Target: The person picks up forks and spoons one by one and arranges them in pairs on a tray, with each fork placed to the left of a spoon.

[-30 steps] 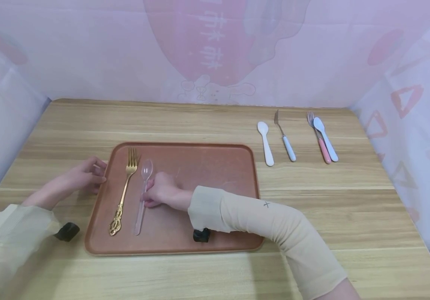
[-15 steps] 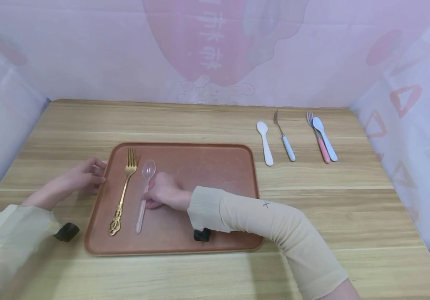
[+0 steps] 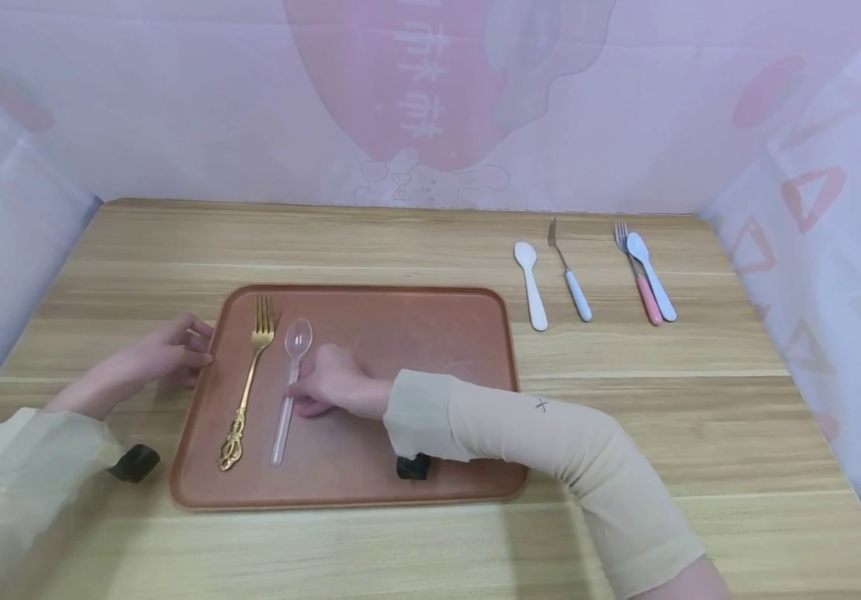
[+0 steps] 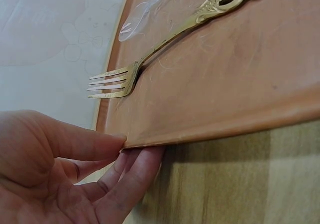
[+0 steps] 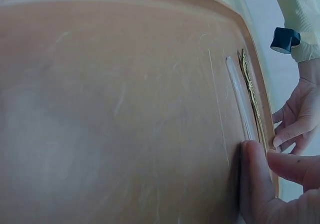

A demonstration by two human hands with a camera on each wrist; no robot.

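The right hand [image 3: 328,385] pinches the clear plastic spoon [image 3: 289,385] at mid-handle; the spoon lies flat on the left part of the brown tray [image 3: 430,333], just right of the gold fork [image 3: 247,385]. The left hand [image 3: 163,354] grips the tray's left rim, thumb above, fingers [image 4: 131,176] below. Four more utensils lie far right on the table [image 3: 415,242].

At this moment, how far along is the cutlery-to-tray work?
Done: the gold fork lies on the tray. In hand: the right hand touches the clear spoon beside it, while the left hand holds the tray's edge. Left: four pieces lie on the table.
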